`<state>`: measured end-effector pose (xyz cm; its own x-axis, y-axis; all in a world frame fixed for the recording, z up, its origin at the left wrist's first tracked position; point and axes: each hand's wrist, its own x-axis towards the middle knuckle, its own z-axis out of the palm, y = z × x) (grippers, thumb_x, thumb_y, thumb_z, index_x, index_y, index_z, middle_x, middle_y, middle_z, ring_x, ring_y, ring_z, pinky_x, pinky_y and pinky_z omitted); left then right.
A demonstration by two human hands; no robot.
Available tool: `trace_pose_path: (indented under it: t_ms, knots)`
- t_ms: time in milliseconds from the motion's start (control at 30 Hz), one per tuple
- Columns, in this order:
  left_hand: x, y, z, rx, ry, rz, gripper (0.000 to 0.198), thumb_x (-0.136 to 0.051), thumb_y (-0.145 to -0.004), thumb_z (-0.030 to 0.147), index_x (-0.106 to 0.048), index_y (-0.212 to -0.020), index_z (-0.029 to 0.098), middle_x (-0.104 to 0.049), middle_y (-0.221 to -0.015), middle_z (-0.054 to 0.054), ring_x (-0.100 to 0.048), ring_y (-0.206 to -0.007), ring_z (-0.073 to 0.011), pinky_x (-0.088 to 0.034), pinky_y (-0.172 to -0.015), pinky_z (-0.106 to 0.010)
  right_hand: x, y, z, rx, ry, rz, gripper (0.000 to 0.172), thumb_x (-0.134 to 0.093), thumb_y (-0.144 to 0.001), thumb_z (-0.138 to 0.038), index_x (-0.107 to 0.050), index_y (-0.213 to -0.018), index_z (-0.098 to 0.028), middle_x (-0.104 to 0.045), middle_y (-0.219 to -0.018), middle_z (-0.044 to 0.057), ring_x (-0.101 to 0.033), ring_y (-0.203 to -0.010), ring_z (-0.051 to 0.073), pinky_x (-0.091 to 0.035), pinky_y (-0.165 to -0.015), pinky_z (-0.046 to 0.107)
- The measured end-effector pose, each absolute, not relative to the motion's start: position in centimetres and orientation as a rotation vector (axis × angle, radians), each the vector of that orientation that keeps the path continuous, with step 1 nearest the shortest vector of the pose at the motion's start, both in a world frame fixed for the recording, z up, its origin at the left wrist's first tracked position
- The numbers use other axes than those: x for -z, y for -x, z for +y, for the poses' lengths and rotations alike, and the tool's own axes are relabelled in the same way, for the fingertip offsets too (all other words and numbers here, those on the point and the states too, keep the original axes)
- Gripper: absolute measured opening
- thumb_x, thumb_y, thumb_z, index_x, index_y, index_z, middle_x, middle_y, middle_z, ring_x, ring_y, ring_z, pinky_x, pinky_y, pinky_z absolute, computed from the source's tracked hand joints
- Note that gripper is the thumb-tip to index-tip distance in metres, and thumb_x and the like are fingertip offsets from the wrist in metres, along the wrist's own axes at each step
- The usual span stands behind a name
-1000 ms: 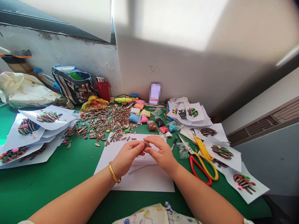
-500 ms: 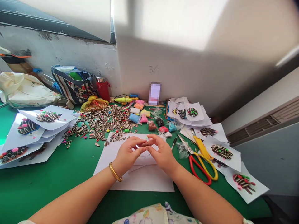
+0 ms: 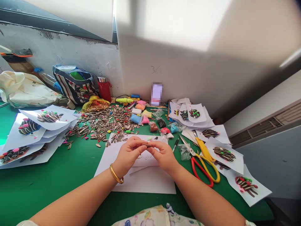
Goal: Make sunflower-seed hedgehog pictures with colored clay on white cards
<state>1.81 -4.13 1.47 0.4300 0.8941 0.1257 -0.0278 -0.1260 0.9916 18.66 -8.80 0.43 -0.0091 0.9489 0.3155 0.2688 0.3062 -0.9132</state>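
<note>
Between the fingertips of both hands is a small piece of brown modelling clay (image 3: 147,145), partly hidden by the fingers. My left hand (image 3: 130,155), with a gold bangle at its wrist, pinches it from the left. From the right, my right hand (image 3: 164,157) pinches the same piece. Below them lies a small sheet with a line drawing (image 3: 146,155), on top of a larger white sheet (image 3: 150,183). Dabs of green clay (image 3: 149,138) and dark clay (image 3: 156,138) sit on the paper just beyond the fingers.
Sunflower seeds (image 3: 110,121) are heaped at the back left, beside packets of coloured clay (image 3: 135,119). To the right lie scissors (image 3: 202,163), a yellow-handled cutter (image 3: 204,149) and a pen (image 3: 175,144). Seed-decorated cards are stacked left (image 3: 14,131) and right (image 3: 224,153).
My fingertips have lowered slightly and come closer together, and the brown clay shows more clearly between them. The green and dark dabs beyond the fingers are now more visible.
</note>
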Motion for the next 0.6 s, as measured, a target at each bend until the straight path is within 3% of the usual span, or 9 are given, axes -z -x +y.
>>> trace_pose_path:
  t_ms: [100, 233, 300, 367, 433, 600]
  knots:
    - [-1.42, -1.8, -4.01, -0.96, -1.549, 0.801, 0.031, -0.074, -0.078, 0.036, -0.074, -0.108, 0.028, -0.062, -0.101, -0.006, -0.058, -0.087, -0.0199, -0.048, -0.074, -0.032, -0.71, -18.52, -8.88, -0.718, 1.229, -1.549, 0.015, -0.063, -0.089, -0.032, -0.074, -0.094, -0.025, -0.075, -0.092, 0.003, -0.069, -0.087, 0.02, -0.054, -0.079, 0.034]
    - [-1.25, -1.73, -3.81, -0.968, -1.691, 0.848, 0.015, -0.073, -0.078, 0.035, -0.079, -0.088, 0.025, -0.063, -0.083, -0.005, -0.059, -0.081, -0.0198, -0.047, -0.074, -0.033, -0.81, -18.25, -9.14, -0.581, 1.322, -1.661, 0.012, -0.06, -0.087, -0.025, -0.071, -0.081, -0.022, -0.071, -0.078, 0.002, -0.064, -0.076, 0.018, -0.05, -0.072, 0.032]
    - [-1.22, -1.71, -3.79, -0.985, -1.622, 0.864, 0.013, -0.073, -0.078, 0.035, -0.078, -0.081, 0.024, -0.065, -0.08, -0.005, -0.061, -0.081, -0.0206, -0.049, -0.074, -0.034, -0.74, -18.17, -9.25, -0.627, 1.335, -1.651, 0.01, -0.061, -0.085, -0.024, -0.069, -0.09, -0.022, -0.071, -0.085, 0.002, -0.064, -0.081, 0.018, -0.051, -0.076, 0.032]
    - [-1.27, -1.71, -3.82, -0.986, -1.48, 0.842, 0.013, -0.072, -0.078, 0.034, -0.077, -0.081, 0.022, -0.068, -0.082, -0.006, -0.064, -0.084, -0.0221, -0.051, -0.078, -0.035, -0.64, -18.19, -9.28, -0.721, 1.332, -1.609, 0.025, -0.067, -0.083, -0.027, -0.066, -0.107, -0.023, -0.071, -0.1, 0.003, -0.064, -0.092, 0.019, -0.051, -0.083, 0.033]
    - [-1.34, -1.75, -3.89, -0.944, -1.384, 0.802, 0.016, -0.07, -0.079, 0.034, -0.077, -0.084, 0.021, -0.069, -0.087, -0.006, -0.066, -0.088, -0.0231, -0.052, -0.081, -0.036, -0.58, -18.3, -9.21, -0.795, 1.295, -1.601, 0.038, -0.07, -0.082, -0.032, -0.063, -0.119, -0.025, -0.07, -0.111, 0.004, -0.064, -0.1, 0.021, -0.05, -0.089, 0.034]
    - [-1.11, -1.88, -3.91, -0.91, -1.512, 0.838, 0.03, -0.07, -0.08, 0.036, -0.074, -0.107, 0.025, -0.065, -0.099, -0.006, -0.061, -0.089, -0.0196, -0.051, -0.079, -0.033, -0.71, -18.57, -8.94, -0.784, 1.24, -1.594, 0.02, -0.055, -0.094, -0.032, -0.071, -0.103, -0.026, -0.073, -0.103, 0.003, -0.065, -0.097, 0.02, -0.048, -0.087, 0.034]
